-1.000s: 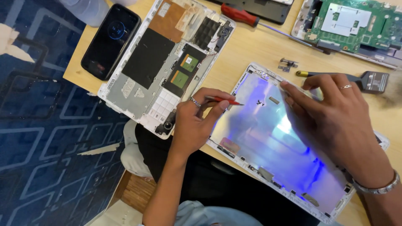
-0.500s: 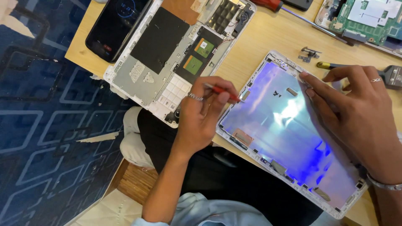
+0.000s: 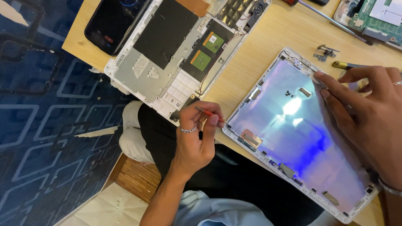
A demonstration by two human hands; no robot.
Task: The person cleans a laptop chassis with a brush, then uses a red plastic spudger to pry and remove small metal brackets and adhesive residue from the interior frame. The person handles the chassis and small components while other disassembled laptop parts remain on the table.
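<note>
My left hand [image 3: 197, 138], a ring on one finger, grips a thin red-handled screwdriver [image 3: 209, 114] whose tip touches the near left corner of a white laptop lid panel [image 3: 293, 134]. The panel lies on the wooden table [image 3: 259, 50] with its shiny, purple-blue inner face up. My right hand [image 3: 364, 113] rests flat on the panel's right part, fingertips at its far edge. Several tiny black screws [image 3: 289, 93] lie on the panel.
An opened white laptop base [image 3: 167, 62] with black sheet and green boards lies to the left. A black phone [image 3: 113, 21] sits at the table's far left corner. A metal hinge [image 3: 325, 52], a long screwdriver [image 3: 335, 23] and a green circuit board [image 3: 372, 19] lie behind. Blue patterned carpet [image 3: 42, 104] is below.
The view has shifted, so everything sits higher and further left in frame. My left hand has brought the screwdriver tip down to the panel's near left corner. My right hand stays on the panel.
</note>
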